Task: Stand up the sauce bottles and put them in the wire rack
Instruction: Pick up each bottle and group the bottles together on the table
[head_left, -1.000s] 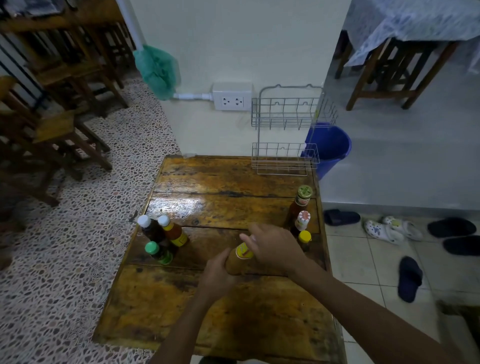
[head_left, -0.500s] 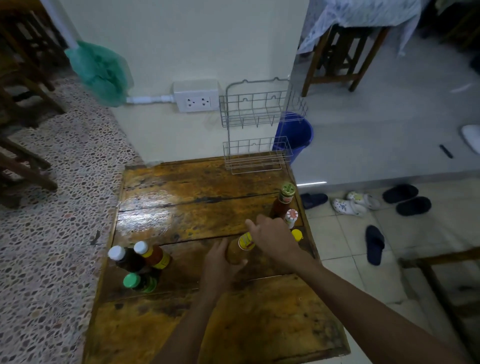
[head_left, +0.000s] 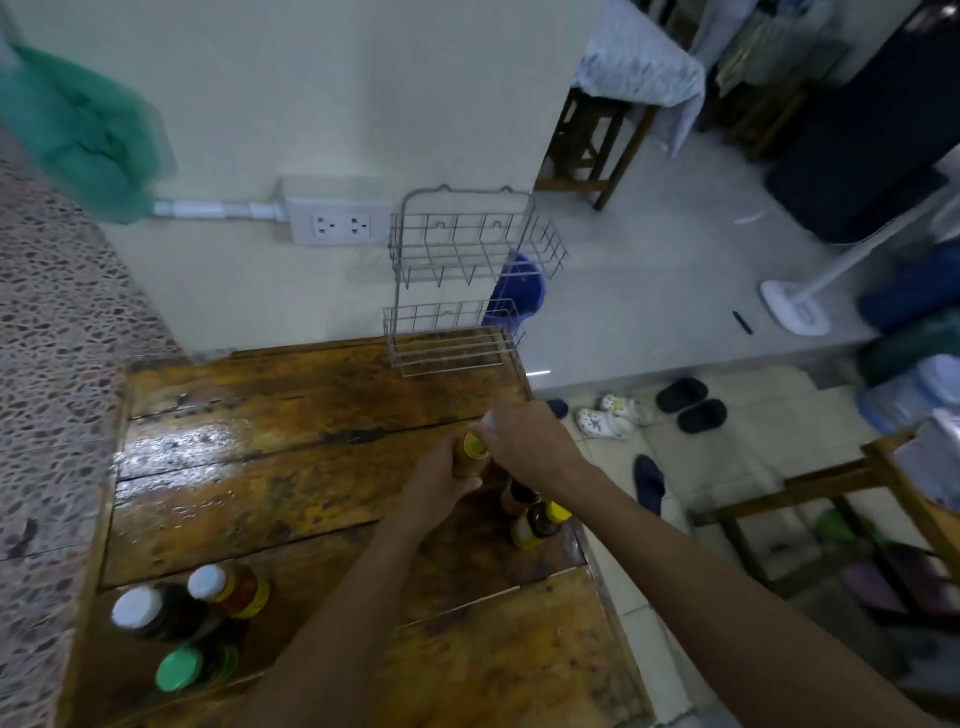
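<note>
A two-tier wire rack (head_left: 457, 291) stands empty at the far right corner of the wooden table (head_left: 291, 415). Both hands hold one brown sauce bottle (head_left: 471, 457) with a yellow label near the table's right side. My left hand (head_left: 441, 480) wraps its lower body and my right hand (head_left: 524, 441) covers its top. Just below my right wrist stand a dark bottle (head_left: 517, 496) and a yellow-capped bottle (head_left: 537, 525), both partly hidden. Three upright bottles cluster at the near left: white-capped dark (head_left: 148, 613), white-capped orange (head_left: 228, 590), green-capped (head_left: 192, 667).
A wall with a power socket (head_left: 340, 224) backs the table. A blue bucket (head_left: 517, 291) sits on the floor behind the rack. Slippers (head_left: 691, 405) lie on the tiles right of the table. A green bag (head_left: 83, 140) hangs at the upper left.
Both hands have carried the brown bottle farther across the table toward the rack. The camera view swung right and tilted, so the left bottles sit lower in the frame.
</note>
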